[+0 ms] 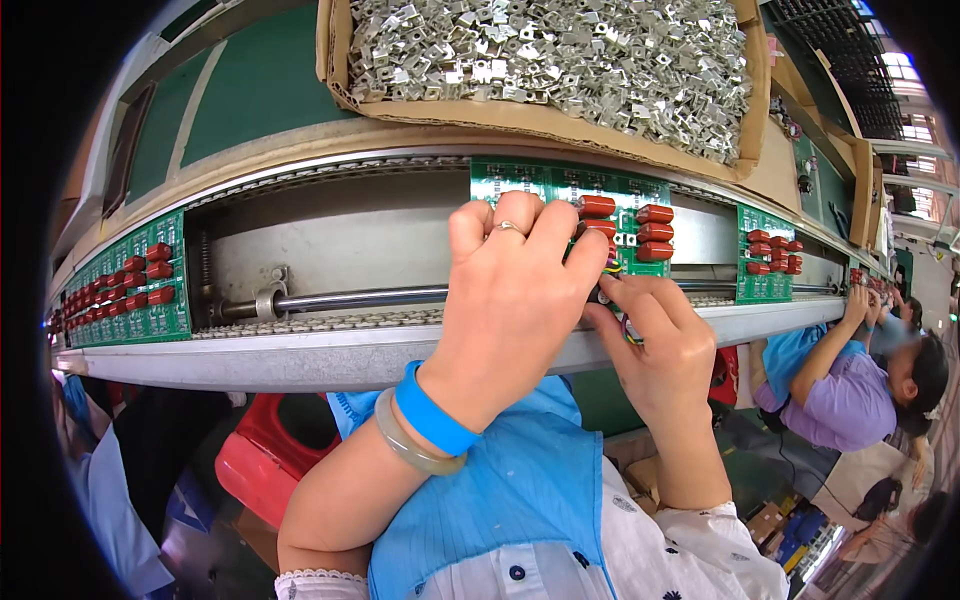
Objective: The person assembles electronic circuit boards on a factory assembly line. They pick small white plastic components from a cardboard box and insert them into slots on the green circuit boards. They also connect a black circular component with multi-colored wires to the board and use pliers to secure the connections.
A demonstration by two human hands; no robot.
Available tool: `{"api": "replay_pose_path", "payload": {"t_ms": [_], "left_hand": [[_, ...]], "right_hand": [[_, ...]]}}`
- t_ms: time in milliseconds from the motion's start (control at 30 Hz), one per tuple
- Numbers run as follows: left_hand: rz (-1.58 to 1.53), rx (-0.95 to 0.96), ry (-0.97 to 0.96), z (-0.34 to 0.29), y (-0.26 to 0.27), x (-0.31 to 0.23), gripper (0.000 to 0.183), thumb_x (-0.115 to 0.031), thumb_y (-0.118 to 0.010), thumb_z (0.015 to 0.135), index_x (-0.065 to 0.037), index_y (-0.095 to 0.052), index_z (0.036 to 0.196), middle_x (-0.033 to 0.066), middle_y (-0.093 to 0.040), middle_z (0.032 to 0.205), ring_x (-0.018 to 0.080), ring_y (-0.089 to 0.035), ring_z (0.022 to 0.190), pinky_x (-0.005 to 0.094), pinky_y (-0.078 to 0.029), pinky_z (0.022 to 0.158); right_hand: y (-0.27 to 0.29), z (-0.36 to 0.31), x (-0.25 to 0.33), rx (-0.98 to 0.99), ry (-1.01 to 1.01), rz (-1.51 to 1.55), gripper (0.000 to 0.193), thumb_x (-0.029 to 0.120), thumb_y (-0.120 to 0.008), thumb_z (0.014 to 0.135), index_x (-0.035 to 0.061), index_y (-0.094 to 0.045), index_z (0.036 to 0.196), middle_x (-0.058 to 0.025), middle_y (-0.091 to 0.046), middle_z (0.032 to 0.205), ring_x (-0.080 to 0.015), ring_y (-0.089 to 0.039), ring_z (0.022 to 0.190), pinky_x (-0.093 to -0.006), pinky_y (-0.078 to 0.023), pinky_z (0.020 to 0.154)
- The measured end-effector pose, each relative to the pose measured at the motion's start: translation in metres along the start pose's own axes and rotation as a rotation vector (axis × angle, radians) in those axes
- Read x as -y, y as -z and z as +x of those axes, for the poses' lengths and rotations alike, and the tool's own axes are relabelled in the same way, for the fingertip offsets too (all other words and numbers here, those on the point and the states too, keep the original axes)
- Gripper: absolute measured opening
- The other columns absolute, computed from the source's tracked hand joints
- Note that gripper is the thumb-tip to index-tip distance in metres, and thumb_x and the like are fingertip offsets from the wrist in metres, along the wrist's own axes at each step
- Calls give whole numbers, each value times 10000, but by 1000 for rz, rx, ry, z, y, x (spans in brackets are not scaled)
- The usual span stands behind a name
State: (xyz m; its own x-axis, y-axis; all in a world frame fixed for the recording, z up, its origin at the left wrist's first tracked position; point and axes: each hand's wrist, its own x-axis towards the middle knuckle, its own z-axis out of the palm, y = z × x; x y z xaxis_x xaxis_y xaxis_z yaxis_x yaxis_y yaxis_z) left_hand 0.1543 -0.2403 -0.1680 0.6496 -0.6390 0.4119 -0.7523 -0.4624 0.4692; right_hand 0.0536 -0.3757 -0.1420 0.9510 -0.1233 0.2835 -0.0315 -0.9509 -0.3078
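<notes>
Middle board: the green circuit board [510, 180] is lying across the conveyor [330, 370], its far side meeting the conveyor's far edge, its near side disappearing under both hands.
Red parts: plump red components [655, 233] are standing in rows on the board's right half, some of them hiding behind the left fingers.
Left hand: the left hand [525, 290] is arching over the board's middle, its back facing up and its fingers curling downward; the tips are partly hiding, so whether they are gripping or only pressing, I cannot tell.
Right hand: the right hand [660, 345] is working close to the conveyor's near edge — thumb and forefinger are pinching thin coloured wires [612, 268].
Wires: they are showing above the right forefinger and again looping out between forefinger and thumb.
Worn: a ring [506, 227] is circling a left finger; a blue wristband [432, 412] and a pale bangle [407, 442] are circling the left wrist.
Neighbouring boards: more green boards [176, 322] are lying toward the conveyor's left end, and another [750, 291] is lying right of the middle one.
Rod: a steel rod [370, 298] is running lengthwise between the conveyor's edges.
Carton: an open cardboard box [550, 120] is sitting beyond the far edge, holding heaped silvery metal pieces [570, 60].
Co-worker: a person in purple [835, 405] is reaching toward the conveyor's right end.
</notes>
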Motion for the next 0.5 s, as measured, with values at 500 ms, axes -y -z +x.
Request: {"api": "replay_pose_path", "payload": {"t_ms": [500], "left_hand": [[98, 39, -139, 2, 1, 6, 207, -189, -683, 768, -164, -656, 971, -34, -618, 970, 176, -594, 967, 435, -362, 919]], "right_hand": [[1, 2, -2, 26, 21, -3, 246, 114, -855, 758, 35, -735, 958, -84, -704, 931, -243, -705, 757, -337, -579, 630]]}}
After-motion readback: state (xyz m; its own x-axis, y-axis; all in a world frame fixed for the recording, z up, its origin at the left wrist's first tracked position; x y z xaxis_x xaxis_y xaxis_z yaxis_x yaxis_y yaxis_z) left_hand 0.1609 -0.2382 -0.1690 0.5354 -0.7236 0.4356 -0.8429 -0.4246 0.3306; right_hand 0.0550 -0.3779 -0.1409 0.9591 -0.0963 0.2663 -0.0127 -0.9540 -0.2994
